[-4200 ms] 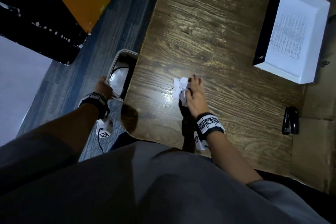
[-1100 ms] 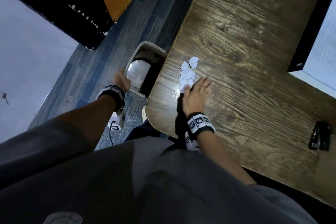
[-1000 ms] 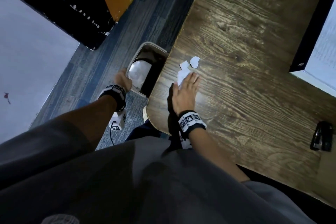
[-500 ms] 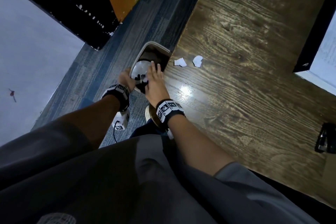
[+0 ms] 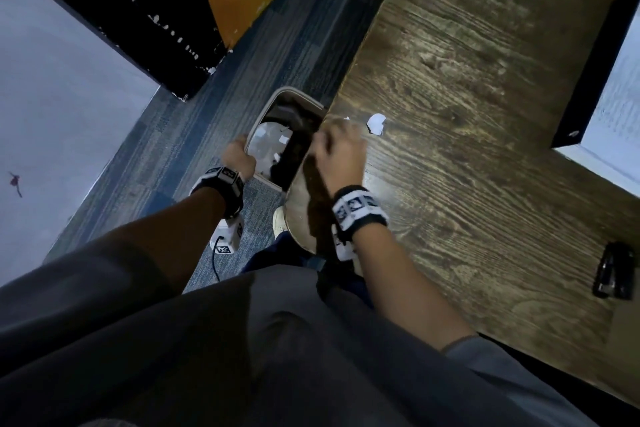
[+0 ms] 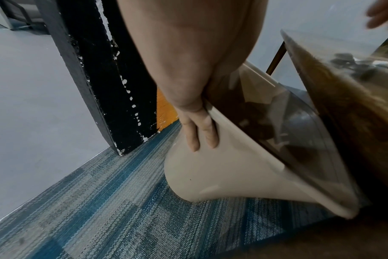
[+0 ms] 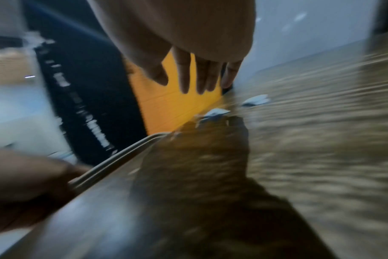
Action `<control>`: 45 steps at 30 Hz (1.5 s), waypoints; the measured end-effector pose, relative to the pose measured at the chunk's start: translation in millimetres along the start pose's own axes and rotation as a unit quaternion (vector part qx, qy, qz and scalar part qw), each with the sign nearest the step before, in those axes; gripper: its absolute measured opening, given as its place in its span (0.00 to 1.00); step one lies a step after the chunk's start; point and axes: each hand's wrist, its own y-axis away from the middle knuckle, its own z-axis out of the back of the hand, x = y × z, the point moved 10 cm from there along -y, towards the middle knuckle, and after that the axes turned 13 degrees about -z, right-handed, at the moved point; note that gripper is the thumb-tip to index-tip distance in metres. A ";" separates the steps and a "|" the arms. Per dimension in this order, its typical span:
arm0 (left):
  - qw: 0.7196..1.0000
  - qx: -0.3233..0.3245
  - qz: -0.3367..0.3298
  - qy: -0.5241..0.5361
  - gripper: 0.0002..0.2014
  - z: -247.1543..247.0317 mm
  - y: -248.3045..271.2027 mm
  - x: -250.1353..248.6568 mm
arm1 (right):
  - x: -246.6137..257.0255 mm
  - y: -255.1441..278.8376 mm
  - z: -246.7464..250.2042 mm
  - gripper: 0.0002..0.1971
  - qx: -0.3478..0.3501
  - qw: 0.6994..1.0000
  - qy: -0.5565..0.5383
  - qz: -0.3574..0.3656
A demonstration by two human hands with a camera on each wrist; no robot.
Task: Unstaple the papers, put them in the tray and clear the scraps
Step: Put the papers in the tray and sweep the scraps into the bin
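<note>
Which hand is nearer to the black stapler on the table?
Right. The right hand is over the table's left edge, still well short of the stapler at the table's right side. The left hand is farther, off the table, gripping the bin rim.

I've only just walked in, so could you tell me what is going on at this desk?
A person is clearing paper scraps off a wooden desk into a bin. The left hand grips the bin's rim, holding it at the desk edge. The right hand, fingers straight, hovers near two remaining scraps. A tray of papers and a stapler sit further along.
</note>
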 end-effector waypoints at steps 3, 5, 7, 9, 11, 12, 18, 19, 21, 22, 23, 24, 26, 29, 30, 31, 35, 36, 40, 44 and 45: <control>1.000 -0.007 -0.010 0.008 0.24 0.9 2.7 -2.1 | -64.6 -28.3 34.8 0.27 -0.053 0.992 -0.002 -0.113; 1.000 -0.007 -0.012 0.016 0.25 3.0 1.6 -0.3 | -97.3 -41.2 25.0 0.33 0.017 0.984 0.039 -0.170; 1.000 -0.007 -0.008 0.016 0.28 3.5 -2.7 8.0 | -107.2 -44.1 8.0 0.36 0.069 0.978 0.072 -0.182; 1.000 0.004 -0.004 0.012 0.29 3.6 -1.6 10.4 | -95.7 -37.7 -9.7 0.36 0.089 0.978 0.085 -0.168; 1.000 0.015 0.000 0.000 0.25 4.0 -0.6 8.6 | -70.2 -22.8 -29.2 0.36 0.108 0.983 0.075 -0.131; 1.000 0.017 -0.002 -0.001 0.25 4.2 0.3 7.2 | -55.1 -12.3 -40.8 0.36 0.122 0.984 0.074 -0.105; 1.000 0.018 -0.015 0.001 0.26 6.4 1.3 4.4 | 17.3 36.1 -93.7 0.34 0.211 0.967 0.140 0.029; 1.000 0.017 -0.025 -0.006 0.24 8.2 2.8 -0.8 | 27.4 40.5 -99.2 0.33 0.222 0.962 0.146 0.064; 0.999 0.015 -0.036 -0.004 0.22 10.0 6.4 -8.4 | 41.1 46.1 -105.0 0.29 0.242 0.955 0.140 0.102; 0.999 0.015 -0.037 -0.002 0.21 10.3 7.8 -9.4 | 44.3 45.8 -105.1 0.24 0.241 0.957 0.127 0.100; 0.999 0.017 -0.036 0.000 0.20 10.7 7.5 -9.7 | 47.6 43.3 -100.4 0.17 0.231 0.962 0.110 0.091; 0.999 0.017 -0.034 0.001 0.20 11.2 7.5 -9.6 | 49.6 40.2 -95.3 0.12 0.220 0.968 0.092 0.078; 0.999 0.017 -0.029 -0.011 0.21 12.9 7.5 -9.3 | 47.3 33.8 -85.7 0.11 0.212 0.976 0.034 0.045; 1.000 0.004 -0.026 -0.013 0.22 14.5 9.0 -8.1 | 28.7 28.8 -54.8 0.17 0.180 0.979 -0.090 0.017; 0.999 0.002 -0.029 -0.012 0.23 14.9 10.2 -8.7 | 16.8 29.1 -38.5 0.18 0.149 0.982 -0.113 0.013; 0.999 -0.001 -0.030 -0.014 0.24 16.1 11.3 -8.8 | 1.7 29.8 -22.1 0.18 0.109 0.987 -0.117 0.005; 1.000 0.002 -0.025 0.005 0.27 16.2 14.4 -2.1 | -88.0 46.0 13.7 0.29 0.029 0.987 0.095 -0.129; 1.000 0.008 -0.020 0.013 0.28 14.9 14.1 1.8 | -110.7 55.1 17.7 0.32 0.029 0.974 0.124 -0.185; 0.999 0.021 -0.013 0.033 0.31 13.3 12.6 13.0 | -131.9 84.2 -8.7 0.36 0.064 0.952 0.151 -0.259; 0.998 0.019 -0.016 0.056 0.31 15.5 16.5 9.3 | -79.3 83.4 -51.2 0.38 0.111 0.962 0.137 -0.207; 0.998 0.017 -0.021 0.058 0.30 16.7 18.2 6.0 | -62.5 82.1 -60.6 0.37 0.123 0.968 0.131 -0.176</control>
